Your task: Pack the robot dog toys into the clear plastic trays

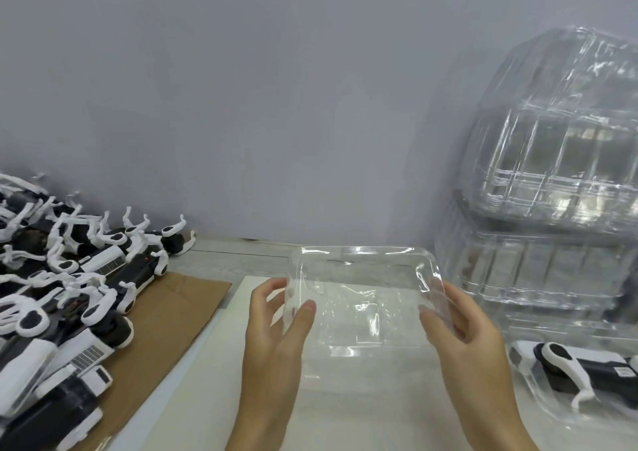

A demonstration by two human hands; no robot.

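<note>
An empty clear plastic tray (362, 267) hangs above the white sheet in the middle, tilted toward me. My left hand (276, 326) grips its left edge, thumb on the inside and fingers behind. My right hand (459, 326) grips its right edge the same way. A heap of black-and-white robot dog toys (69, 278) lies at the left, legs sticking up. At the lower right one robot dog toy (580, 364) lies inside another clear tray (552, 412).
Tall stacks of clear trays (559, 174) stand against the wall at the right. Brown cardboard (165, 319) lies under the toy heap. A white sheet (214, 381) covers the table in front of me. A grey wall closes the back.
</note>
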